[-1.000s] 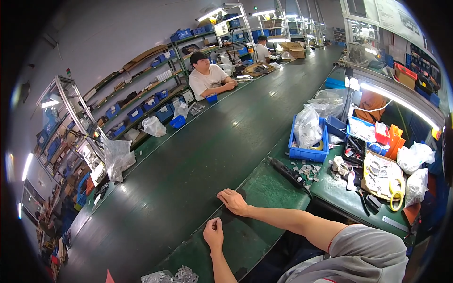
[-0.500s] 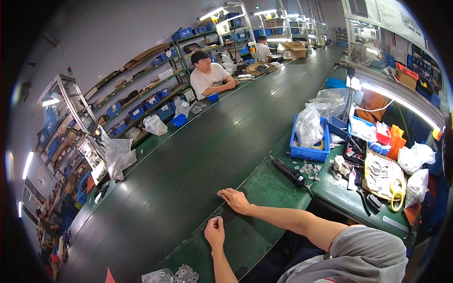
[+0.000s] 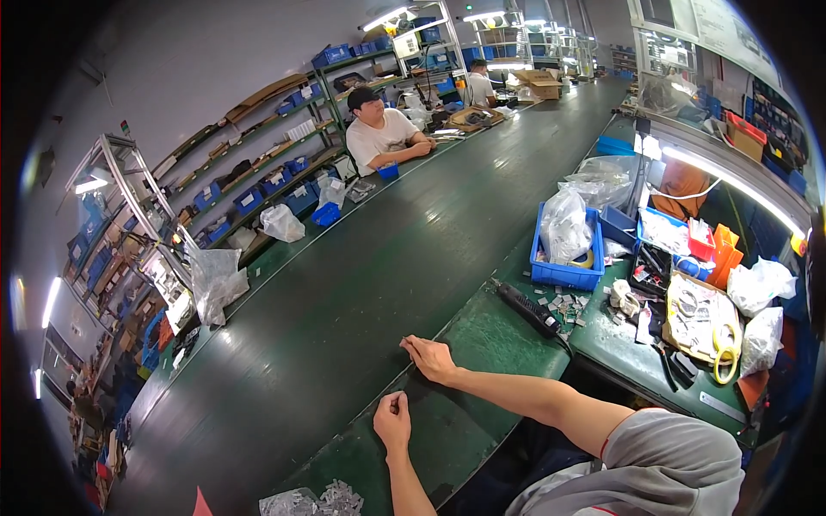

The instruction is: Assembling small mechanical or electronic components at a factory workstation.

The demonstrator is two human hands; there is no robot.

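Green worktable (image 3: 482, 348) has a smooth surface, a little shiny, with pale scuff marks and small specks; one part under the hands looks darker. It is directly in front of the person, along the near side of the wide dark belt (image 3: 318, 335).

Two own hands are at this near edge. The left hand (image 3: 393, 421) has its fingers curled inward, the thumb near the fingertips; how tightly they close, and whether something is between them, I cannot tell. The right hand (image 3: 430, 360) is a little farther forward, its fingers loosely bent and close together, pointing to the belt; their inner side is hidden, so I cannot tell whether they hold anything.

Beyond the right hand lies one black tool (image 3: 527, 310) with a cable, beside many small flat pieces (image 3: 564, 306), too many to count surely. Behind these pieces stands one blue bin (image 3: 568, 274). Near the lower edge are one clear bag (image 3: 287, 504) and, just beside it, one heap of small grey parts (image 3: 340, 499). On the right-hand table (image 3: 594, 346) I count one pair of yellow-handled scissors (image 3: 727, 354), one ruler (image 3: 721, 406) and two whitish bags (image 3: 761, 288). Across the belt, two people (image 3: 383, 138) are visible.
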